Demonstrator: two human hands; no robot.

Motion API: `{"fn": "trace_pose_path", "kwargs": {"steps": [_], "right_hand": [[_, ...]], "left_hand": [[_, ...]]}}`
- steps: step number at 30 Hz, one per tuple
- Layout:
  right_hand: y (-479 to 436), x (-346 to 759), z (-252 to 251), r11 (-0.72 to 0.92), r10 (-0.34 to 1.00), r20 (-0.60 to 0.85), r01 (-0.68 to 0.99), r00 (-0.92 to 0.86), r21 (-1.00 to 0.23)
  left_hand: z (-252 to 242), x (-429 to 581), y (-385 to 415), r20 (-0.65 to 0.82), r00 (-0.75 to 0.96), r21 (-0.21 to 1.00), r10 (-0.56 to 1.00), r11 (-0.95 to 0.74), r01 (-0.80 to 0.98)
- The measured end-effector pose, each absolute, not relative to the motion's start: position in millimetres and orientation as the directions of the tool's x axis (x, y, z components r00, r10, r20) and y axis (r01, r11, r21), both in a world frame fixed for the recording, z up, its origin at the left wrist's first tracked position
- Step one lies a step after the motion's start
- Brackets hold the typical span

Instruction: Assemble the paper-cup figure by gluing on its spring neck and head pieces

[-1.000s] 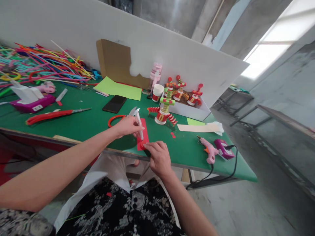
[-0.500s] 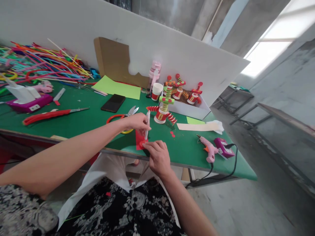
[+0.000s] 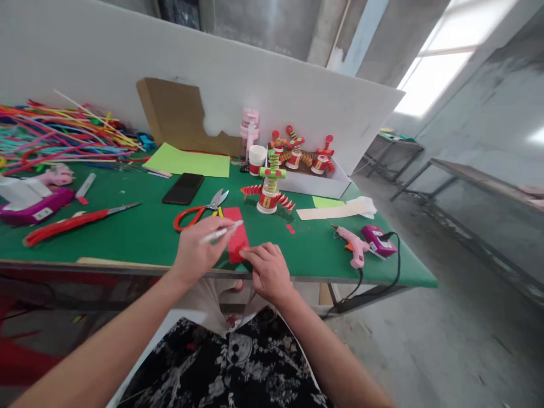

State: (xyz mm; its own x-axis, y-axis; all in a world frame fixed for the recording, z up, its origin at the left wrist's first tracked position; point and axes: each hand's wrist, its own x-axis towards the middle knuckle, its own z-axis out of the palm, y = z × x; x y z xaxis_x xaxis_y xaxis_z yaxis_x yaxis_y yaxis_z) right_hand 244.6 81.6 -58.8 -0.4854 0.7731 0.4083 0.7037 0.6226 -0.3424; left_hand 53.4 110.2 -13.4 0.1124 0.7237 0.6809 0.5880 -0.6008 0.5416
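Observation:
My left hand (image 3: 199, 246) is closed around a white pen (image 3: 221, 232), which lies tilted in its fingers with the tip pointing right, above a red paper strip (image 3: 236, 229). The strip lies flat near the table's front edge. My right hand (image 3: 268, 269) presses its fingertips on the strip's lower end, where a darker red round patch partly shows beside them. Orange-handled scissors (image 3: 198, 212) rest just behind my left hand, blades apart. Behind the strip stands a paper-cup figure (image 3: 268, 198) with folded red arms and a green folded neck.
A white box (image 3: 306, 182) holds several similar figures. At right lie a pink glue gun (image 3: 355, 245) with its cable and a purple power block (image 3: 379, 241). A phone (image 3: 183, 188), green paper (image 3: 191, 161), red-handled pliers (image 3: 80, 222) and many pipe cleaners (image 3: 63, 133) occupy the left.
My left hand has moved left and down, and the pen has gone from upright on the paper to tilted above it. My right hand stays on the strip. The view has shifted.

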Motion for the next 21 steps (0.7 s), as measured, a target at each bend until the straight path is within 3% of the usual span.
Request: {"fn": "trace_pose_path", "kwargs": {"steps": [4,9,15,21], "right_hand": [[80,244,-58,0.614,0.779,0.4,0.718,-0.483,-0.328],[80,244,-59,0.638,0.754,0.44,0.7,-0.487,-0.32],[80,244,-60,0.642,0.753,0.442,0.693,-0.488,-0.329],[80,245,-59,0.627,0.769,0.39,0.717,-0.506,-0.305]], "left_hand": [[-41,55,121,0.673,0.35,0.23,0.651,-0.634,0.738],[-33,65,163,0.372,0.497,-0.069,0.784,-0.511,0.857],[-25,73,187,0.274,0.501,-0.055,0.821,-0.507,0.86],[-22,52,129,0.51,0.502,0.221,0.698,-0.671,0.708]]}}
